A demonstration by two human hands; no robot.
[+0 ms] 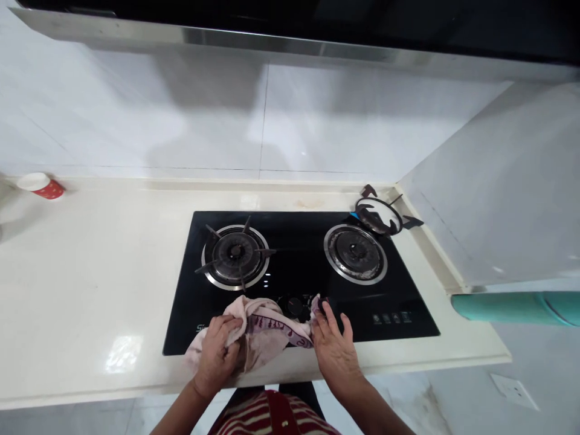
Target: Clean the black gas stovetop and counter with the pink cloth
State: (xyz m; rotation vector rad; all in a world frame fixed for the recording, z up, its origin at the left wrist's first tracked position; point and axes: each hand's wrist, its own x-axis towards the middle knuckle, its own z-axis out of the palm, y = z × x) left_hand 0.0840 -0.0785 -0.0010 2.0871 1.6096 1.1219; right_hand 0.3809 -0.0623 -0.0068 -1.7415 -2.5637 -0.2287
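Note:
A pale pink towel point(267, 347) with a purple patterned border lies bunched over the front edge of a black glass gas stove point(296, 241). My left hand point(217, 353) is closed around its left part, fingers curled into the folds. At the towel's other end, my right hand point(334, 347) presses the border with its fingers against the right control knob, which is mostly hidden. Between my hands the left control knob point(295, 306) shows bare. The left burner point(235, 252) carries its pronged pan support, while the right burner point(356, 252) has none on it.
A loose round pan support point(379, 217) leans at the stove's back right corner, near the wall. On the far left of the white counter point(99, 272) a red and white paper cup point(48, 188) lies on its side. A range hood point(290, 42) overhangs the back; a green pipe point(512, 308) is at right.

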